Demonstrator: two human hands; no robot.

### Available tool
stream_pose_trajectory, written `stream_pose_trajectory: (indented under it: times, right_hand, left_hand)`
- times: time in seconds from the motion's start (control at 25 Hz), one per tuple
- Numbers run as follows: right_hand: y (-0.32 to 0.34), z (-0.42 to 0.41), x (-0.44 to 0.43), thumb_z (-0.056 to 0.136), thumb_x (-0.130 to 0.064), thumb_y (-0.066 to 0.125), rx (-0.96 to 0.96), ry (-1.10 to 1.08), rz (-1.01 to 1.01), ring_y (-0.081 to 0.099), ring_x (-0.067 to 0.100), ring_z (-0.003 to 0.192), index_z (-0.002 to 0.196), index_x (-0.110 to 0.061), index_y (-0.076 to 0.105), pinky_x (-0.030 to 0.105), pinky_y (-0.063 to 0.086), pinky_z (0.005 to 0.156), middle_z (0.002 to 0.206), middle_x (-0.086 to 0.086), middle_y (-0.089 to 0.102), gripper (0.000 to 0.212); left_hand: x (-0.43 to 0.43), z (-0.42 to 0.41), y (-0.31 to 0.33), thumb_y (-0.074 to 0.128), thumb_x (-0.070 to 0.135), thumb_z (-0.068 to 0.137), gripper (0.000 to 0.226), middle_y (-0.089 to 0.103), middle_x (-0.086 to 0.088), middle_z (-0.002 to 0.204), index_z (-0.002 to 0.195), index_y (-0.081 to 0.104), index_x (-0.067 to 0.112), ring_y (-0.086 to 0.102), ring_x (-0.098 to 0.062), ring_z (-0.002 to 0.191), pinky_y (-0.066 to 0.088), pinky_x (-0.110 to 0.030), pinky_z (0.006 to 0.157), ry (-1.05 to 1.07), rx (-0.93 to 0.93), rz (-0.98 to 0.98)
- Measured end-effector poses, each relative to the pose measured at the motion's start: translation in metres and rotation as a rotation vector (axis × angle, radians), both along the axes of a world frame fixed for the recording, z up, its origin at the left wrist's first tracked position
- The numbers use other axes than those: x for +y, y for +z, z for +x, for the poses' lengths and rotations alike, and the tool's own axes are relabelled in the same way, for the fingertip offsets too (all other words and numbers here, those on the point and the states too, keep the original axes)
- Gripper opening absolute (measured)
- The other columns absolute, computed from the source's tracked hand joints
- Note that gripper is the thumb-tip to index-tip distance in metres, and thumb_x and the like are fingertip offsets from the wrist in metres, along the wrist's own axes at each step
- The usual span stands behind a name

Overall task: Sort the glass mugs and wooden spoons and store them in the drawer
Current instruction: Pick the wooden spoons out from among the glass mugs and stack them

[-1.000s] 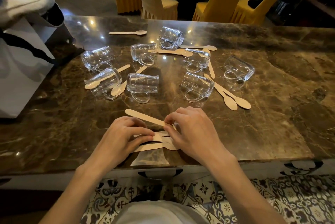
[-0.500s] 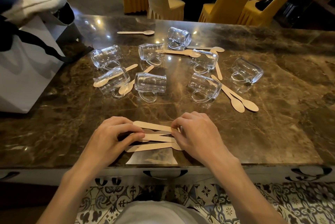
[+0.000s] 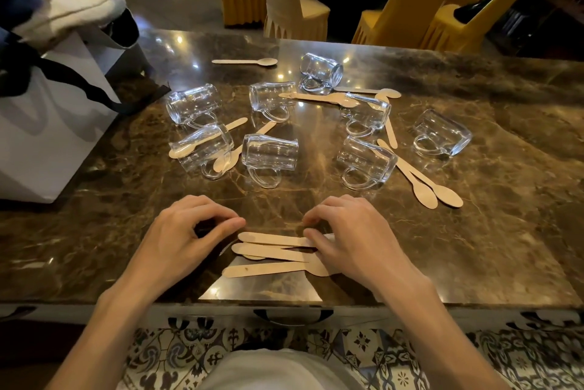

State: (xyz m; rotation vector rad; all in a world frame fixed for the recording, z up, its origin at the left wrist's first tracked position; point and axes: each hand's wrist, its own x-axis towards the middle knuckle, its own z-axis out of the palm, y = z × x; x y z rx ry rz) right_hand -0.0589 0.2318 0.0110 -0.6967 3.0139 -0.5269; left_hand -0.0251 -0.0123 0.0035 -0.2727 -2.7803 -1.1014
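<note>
The right grip (image 3: 344,241) pinches the bowl ends of at least three stacked wooden spoons (image 3: 271,250) near the marble desk's (image 3: 474,247) front edge. The left grip (image 3: 186,231), loosely curled and empty, hovers just beside their handles. Beyond lie eight glass mugs (image 3: 270,152) on their sides among eight loose wooden spoons (image 3: 245,61).

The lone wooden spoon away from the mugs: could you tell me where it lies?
Head view: the lone spoon lies far across the marble table, left of the farthest glass mug.

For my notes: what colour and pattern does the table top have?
The table top is dark brown marble with pale veins; the head view shows it.
</note>
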Motion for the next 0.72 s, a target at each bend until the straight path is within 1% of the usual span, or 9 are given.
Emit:
stream_pose_trajectory:
  times: [0.12, 0.2, 0.28, 0.32, 0.4, 0.44, 0.52, 0.64, 0.72]
  right_hand:
    - [0.011, -0.013, -0.002, 0.087, -0.037, 0.059, 0.029, 0.010, -0.013, 0.056, 0.010, 0.092, 0.102, -0.030, 0.069, 0.024, 0.036, 0.083, 0.099, -0.012, 0.068, 0.019]
    - [0.022, -0.025, -0.004, 0.087, -0.035, 0.061, 0.054, 0.013, -0.026, 0.057, 0.012, 0.092, 0.103, -0.028, 0.069, 0.026, 0.040, 0.082, 0.100, -0.009, 0.068, 0.019]
    - [0.032, -0.039, -0.007, 0.088, -0.033, 0.062, 0.065, 0.028, -0.048, 0.058, 0.013, 0.093, 0.104, -0.026, 0.069, 0.030, 0.044, 0.084, 0.101, -0.007, 0.068, 0.019]
    - [0.037, -0.045, -0.009, 0.088, -0.032, 0.061, 0.069, 0.035, -0.056, 0.058, 0.014, 0.095, 0.105, -0.026, 0.069, 0.031, 0.045, 0.086, 0.103, -0.006, 0.068, 0.020]
    - [0.045, -0.061, -0.014, 0.089, -0.031, 0.061, 0.077, 0.051, -0.064, 0.058, 0.014, 0.096, 0.105, -0.025, 0.068, 0.032, 0.046, 0.087, 0.103, -0.006, 0.068, 0.019]
    - [0.049, -0.069, -0.016, 0.089, -0.031, 0.060, 0.081, 0.059, -0.064, 0.058, 0.014, 0.096, 0.104, -0.025, 0.068, 0.033, 0.047, 0.088, 0.103, -0.006, 0.068, 0.018]
    - [0.056, -0.085, -0.021, 0.089, -0.031, 0.060, 0.091, 0.067, -0.048, 0.058, 0.015, 0.097, 0.102, -0.025, 0.069, 0.036, 0.047, 0.087, 0.103, -0.006, 0.067, 0.017]
    - [0.059, -0.105, -0.031, 0.089, -0.030, 0.061, 0.090, 0.088, -0.014, 0.059, 0.016, 0.097, 0.102, -0.025, 0.070, 0.037, 0.050, 0.085, 0.102, -0.005, 0.068, 0.016]
    - [0.059, -0.117, -0.038, 0.089, -0.029, 0.061, 0.079, 0.106, -0.005, 0.060, 0.016, 0.096, 0.102, -0.024, 0.069, 0.040, 0.052, 0.083, 0.103, -0.005, 0.068, 0.017]
  left_hand:
    - [-0.003, -0.014, 0.009, 0.053, 0.050, 0.077, 0.027, 0.060, 0.023, 0.089, 0.092, 0.068, 0.033, 0.055, 0.003, 0.091, 0.041, -0.017, 0.074, -0.003, 0.020, -0.022]
    - [-0.008, -0.029, 0.018, 0.053, 0.048, 0.076, 0.028, 0.058, 0.020, 0.090, 0.096, 0.065, 0.032, 0.053, 0.005, 0.090, 0.040, -0.016, 0.073, 0.011, 0.037, -0.028]
    - [-0.016, -0.044, 0.029, 0.055, 0.045, 0.078, 0.027, 0.056, 0.020, 0.090, 0.098, 0.065, 0.031, 0.052, 0.007, 0.089, 0.040, -0.016, 0.072, 0.050, 0.065, -0.043]
    - [-0.021, -0.051, 0.034, 0.057, 0.043, 0.080, 0.025, 0.057, 0.019, 0.090, 0.099, 0.065, 0.030, 0.053, 0.006, 0.088, 0.041, -0.017, 0.072, 0.078, 0.079, -0.053]
    - [-0.030, -0.070, 0.045, 0.061, 0.039, 0.083, 0.022, 0.062, 0.012, 0.093, 0.102, 0.067, 0.029, 0.056, -0.003, 0.089, 0.047, -0.029, 0.076, 0.139, 0.080, -0.064]
    - [-0.033, -0.082, 0.051, 0.061, 0.039, 0.084, 0.022, 0.064, 0.008, 0.096, 0.102, 0.067, 0.029, 0.058, -0.009, 0.091, 0.048, -0.033, 0.078, 0.155, 0.066, -0.084]
    - [-0.035, -0.108, 0.060, 0.061, 0.042, 0.084, 0.023, 0.065, 0.007, 0.098, 0.102, 0.068, 0.029, 0.057, -0.012, 0.092, 0.046, -0.035, 0.077, 0.143, 0.060, -0.187]
    - [-0.032, -0.144, 0.065, 0.060, 0.047, 0.084, 0.024, 0.063, 0.011, 0.095, 0.101, 0.068, 0.033, 0.056, -0.010, 0.089, 0.042, -0.030, 0.071, 0.091, 0.021, -0.312]
    - [-0.031, -0.165, 0.062, 0.060, 0.048, 0.084, 0.024, 0.064, 0.009, 0.095, 0.102, 0.067, 0.033, 0.056, -0.010, 0.086, 0.042, -0.028, 0.068, 0.042, -0.024, -0.424]
